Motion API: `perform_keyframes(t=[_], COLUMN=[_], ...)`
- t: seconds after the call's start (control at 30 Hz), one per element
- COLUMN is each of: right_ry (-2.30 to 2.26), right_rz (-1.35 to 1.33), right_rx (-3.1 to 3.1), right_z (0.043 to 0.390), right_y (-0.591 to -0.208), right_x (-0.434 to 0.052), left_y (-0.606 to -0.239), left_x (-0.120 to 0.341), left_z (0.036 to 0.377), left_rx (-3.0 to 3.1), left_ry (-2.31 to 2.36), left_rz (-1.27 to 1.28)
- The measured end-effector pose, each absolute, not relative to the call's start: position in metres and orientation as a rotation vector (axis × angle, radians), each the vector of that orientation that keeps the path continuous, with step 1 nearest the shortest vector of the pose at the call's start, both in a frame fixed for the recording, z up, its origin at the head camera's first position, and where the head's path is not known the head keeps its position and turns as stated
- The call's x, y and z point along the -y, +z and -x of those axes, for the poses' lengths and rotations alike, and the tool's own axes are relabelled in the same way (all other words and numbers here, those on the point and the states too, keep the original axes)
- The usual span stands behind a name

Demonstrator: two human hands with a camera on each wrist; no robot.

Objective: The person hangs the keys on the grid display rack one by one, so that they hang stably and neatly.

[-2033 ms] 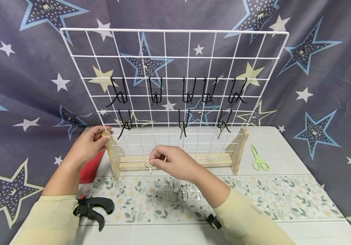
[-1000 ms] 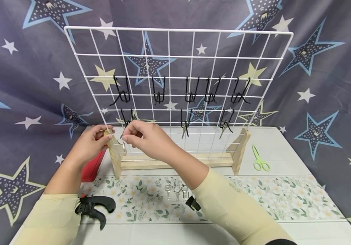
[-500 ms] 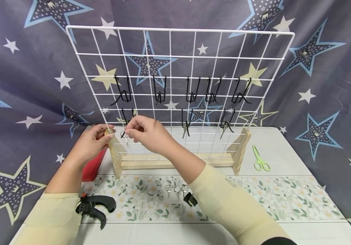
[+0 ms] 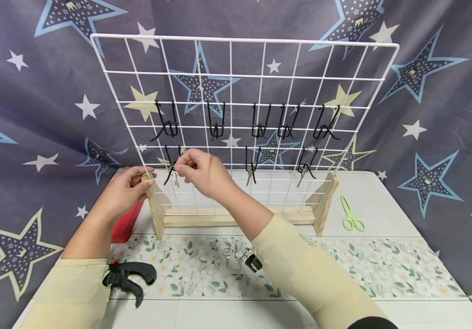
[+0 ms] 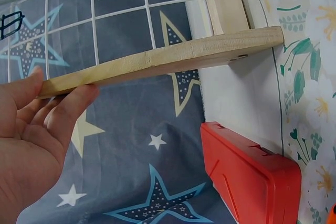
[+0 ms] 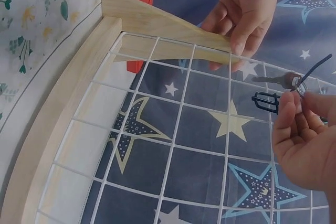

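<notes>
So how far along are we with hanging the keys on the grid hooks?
Two keys already hang on lower-row hooks, one mid-grid and one to the right. In hand: the right hand pinches a key by its ring at the lower-left black hook, while the left hand grips the wooden stand's upright. Left: about three keys on the floral mat; the upper-row hooks look empty.

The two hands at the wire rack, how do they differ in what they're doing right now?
The left hand grips the tip of the rack's wooden side support, while the right hand pinches a small key by its ring at a black hook. The left sits at the frame's edge, the right in front of the grid. Both wear cream sleeves.
</notes>
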State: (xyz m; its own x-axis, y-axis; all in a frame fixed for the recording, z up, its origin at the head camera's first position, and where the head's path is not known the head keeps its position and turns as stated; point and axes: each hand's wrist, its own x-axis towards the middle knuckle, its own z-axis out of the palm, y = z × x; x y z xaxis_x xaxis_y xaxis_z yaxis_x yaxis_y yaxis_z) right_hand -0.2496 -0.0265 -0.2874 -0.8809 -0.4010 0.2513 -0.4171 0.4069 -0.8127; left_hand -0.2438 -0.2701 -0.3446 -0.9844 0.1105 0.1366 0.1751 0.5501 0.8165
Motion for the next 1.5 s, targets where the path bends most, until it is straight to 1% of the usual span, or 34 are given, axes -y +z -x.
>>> perform_keyframes(t=[0.57, 1.03, 1.23, 1.5], right_ry=[1.343, 1.218, 1.256, 1.335], right_rz=[-0.674, -0.68, -0.708, -0.7], right_rx=[2.652, 2.647, 2.661, 2.643], right_z=[0.259, 0.26, 0.257, 0.251], right_y=[-0.292, -0.296, -0.3, -0.311], right_x=[0.033, 0.035, 0.026, 0.001], left_y=[-0.344, -0.345, -0.346, -0.346], left_x=[0.268, 0.268, 0.268, 0.268], left_z=[0.243, 0.243, 0.244, 0.245], left_rx=[2.699, 2.695, 2.698, 2.689], left_ry=[-1.452, -1.461, -1.47, -1.484], left_rz=[0.26, 0.248, 0.248, 0.256])
